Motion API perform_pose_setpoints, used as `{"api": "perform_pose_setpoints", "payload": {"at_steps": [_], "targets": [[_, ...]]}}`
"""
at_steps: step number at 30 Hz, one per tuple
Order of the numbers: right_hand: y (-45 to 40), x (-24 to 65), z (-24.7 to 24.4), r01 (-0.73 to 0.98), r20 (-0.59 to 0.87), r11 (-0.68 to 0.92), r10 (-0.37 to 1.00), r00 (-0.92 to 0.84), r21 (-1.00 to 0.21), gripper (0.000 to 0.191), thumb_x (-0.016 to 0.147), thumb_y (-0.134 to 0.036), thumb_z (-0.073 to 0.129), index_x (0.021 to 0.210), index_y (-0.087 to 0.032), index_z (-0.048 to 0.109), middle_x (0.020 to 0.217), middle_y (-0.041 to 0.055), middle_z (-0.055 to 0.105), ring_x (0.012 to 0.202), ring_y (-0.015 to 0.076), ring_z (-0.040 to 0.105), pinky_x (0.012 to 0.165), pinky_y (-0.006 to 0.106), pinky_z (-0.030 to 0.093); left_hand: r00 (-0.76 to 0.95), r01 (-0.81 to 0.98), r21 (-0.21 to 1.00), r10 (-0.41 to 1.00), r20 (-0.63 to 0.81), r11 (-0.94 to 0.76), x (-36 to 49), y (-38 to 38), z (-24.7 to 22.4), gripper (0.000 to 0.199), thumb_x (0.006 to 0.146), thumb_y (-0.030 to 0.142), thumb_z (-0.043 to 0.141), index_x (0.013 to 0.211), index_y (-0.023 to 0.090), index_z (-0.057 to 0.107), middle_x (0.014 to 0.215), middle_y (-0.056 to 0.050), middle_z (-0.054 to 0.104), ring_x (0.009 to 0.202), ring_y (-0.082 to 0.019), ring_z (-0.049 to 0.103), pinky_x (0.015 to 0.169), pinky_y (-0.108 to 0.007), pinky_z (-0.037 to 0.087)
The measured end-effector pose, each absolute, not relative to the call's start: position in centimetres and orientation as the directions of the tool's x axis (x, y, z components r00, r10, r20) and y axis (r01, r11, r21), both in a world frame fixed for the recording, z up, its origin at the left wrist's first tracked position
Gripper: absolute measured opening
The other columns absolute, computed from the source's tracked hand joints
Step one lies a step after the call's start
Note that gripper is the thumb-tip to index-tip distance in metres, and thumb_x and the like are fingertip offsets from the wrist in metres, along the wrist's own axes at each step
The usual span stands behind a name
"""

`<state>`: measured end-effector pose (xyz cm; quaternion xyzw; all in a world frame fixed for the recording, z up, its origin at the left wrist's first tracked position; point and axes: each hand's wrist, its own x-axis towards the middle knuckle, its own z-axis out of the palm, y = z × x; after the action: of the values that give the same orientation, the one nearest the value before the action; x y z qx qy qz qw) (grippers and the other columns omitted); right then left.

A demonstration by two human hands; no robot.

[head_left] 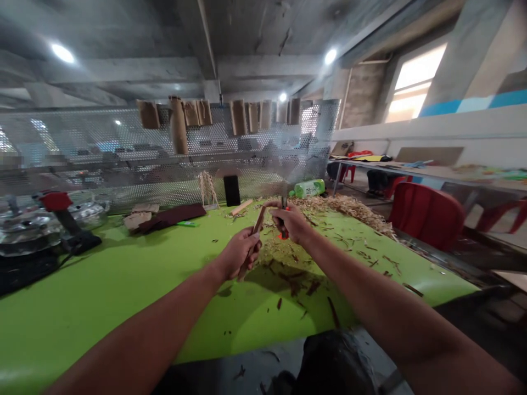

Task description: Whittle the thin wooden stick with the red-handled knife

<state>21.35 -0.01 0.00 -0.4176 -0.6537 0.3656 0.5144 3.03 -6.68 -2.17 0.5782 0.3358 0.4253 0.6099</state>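
My left hand [235,255] is closed around a thin brown wooden strip [258,220], which leans with its upper end away from me. Close by on the right, my right hand [294,222] is wrapped round an upright dark tool with orange-red parts [284,233]; its exact kind is too small to tell. The forefinger of that hand reaches across to the strip's upper end. Dark and pale wood shavings [294,282] lie scattered on the green tabletop [135,307] beneath both hands.
A heap of shavings [358,211] runs along the right edge, near a green bottle [309,188] on its side. A black phone-like slab [231,190] leans at the perforated screen [263,153]. Metal pots [28,233] stand left; a red chair [426,214] is right.
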Motion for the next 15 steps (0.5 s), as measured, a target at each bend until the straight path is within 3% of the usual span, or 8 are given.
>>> {"api": "perform_pose_setpoints", "payload": {"at_steps": [2, 5, 7, 9, 15], "targets": [[0.2, 21.4, -0.1, 0.501, 0.440, 0.380, 0.898, 0.000, -0.777, 0.034, 0.076, -0.032, 0.051, 0.099, -0.017, 0.071, 0.056, -0.0020, 0.057, 0.050, 0.0130, 0.049, 0.050, 0.023, 0.034, 0.375, -0.124, 0.991, 0.923, 0.092, -0.048, 2.9, -6.5, -2.1, 0.020, 0.087, 0.034, 0.056, 0.098, 0.020, 0.048, 0.068, 0.007, 0.048, 0.038, -0.004, 0.037, 0.031, -0.016, 0.032], [-0.1, 21.3, -0.2, 0.870, 0.475, 0.261, 0.879, -0.036, -0.418, 0.028, 0.078, -0.028, 0.051, 0.092, -0.020, 0.074, 0.077, 0.0063, 0.071, 0.073, 0.0193, 0.062, 0.064, 0.025, 0.039, 0.318, -0.031, 0.992, 0.940, 0.127, -0.123, 2.9, -6.2, -2.3, 0.018, 0.089, 0.037, 0.053, 0.091, 0.021, 0.046, 0.062, 0.008, 0.046, 0.036, -0.005, 0.040, 0.033, -0.017, 0.036], [-0.7, 20.8, -0.1, 0.947, 0.428, 0.223, 0.898, -0.107, -0.231, 0.029, 0.083, -0.029, 0.049, 0.094, -0.021, 0.075, 0.087, 0.0098, 0.073, 0.081, 0.0212, 0.065, 0.069, 0.026, 0.040, 0.291, 0.029, 0.980, 0.939, 0.181, -0.198, 2.9, -6.0, -2.5, 0.018, 0.090, 0.037, 0.050, 0.086, 0.021, 0.044, 0.059, 0.009, 0.044, 0.034, -0.005, 0.039, 0.033, -0.018, 0.035], [-1.4, 20.2, 0.2, 0.966, 0.378, 0.220, 0.913, -0.155, -0.135, 0.032, 0.087, -0.031, 0.046, 0.098, -0.022, 0.075, 0.093, 0.0115, 0.074, 0.085, 0.0215, 0.066, 0.072, 0.026, 0.041, 0.267, 0.076, 0.966, 0.939, 0.218, -0.246, 3.0, -5.9, -2.7, 0.019, 0.090, 0.036, 0.049, 0.082, 0.021, 0.042, 0.057, 0.009, 0.043, 0.032, -0.005, 0.037, 0.032, -0.017, 0.033], [-2.2, 18.8, 0.2, 0.977, 0.287, 0.207, 0.940, -0.184, -0.050, 0.035, 0.092, -0.029, 0.042, 0.104, -0.021, 0.074, 0.100, 0.0140, 0.073, 0.090, 0.0221, 0.067, 0.076, 0.027, 0.045, 0.195, 0.197, 0.949, 0.958, 0.210, -0.248, 3.1, -5.7, -2.6, 0.016, 0.091, 0.033, 0.046, 0.081, 0.022, 0.041, 0.057, 0.009, 0.040, 0.033, -0.005, 0.033, 0.033, -0.018, 0.028]]}}
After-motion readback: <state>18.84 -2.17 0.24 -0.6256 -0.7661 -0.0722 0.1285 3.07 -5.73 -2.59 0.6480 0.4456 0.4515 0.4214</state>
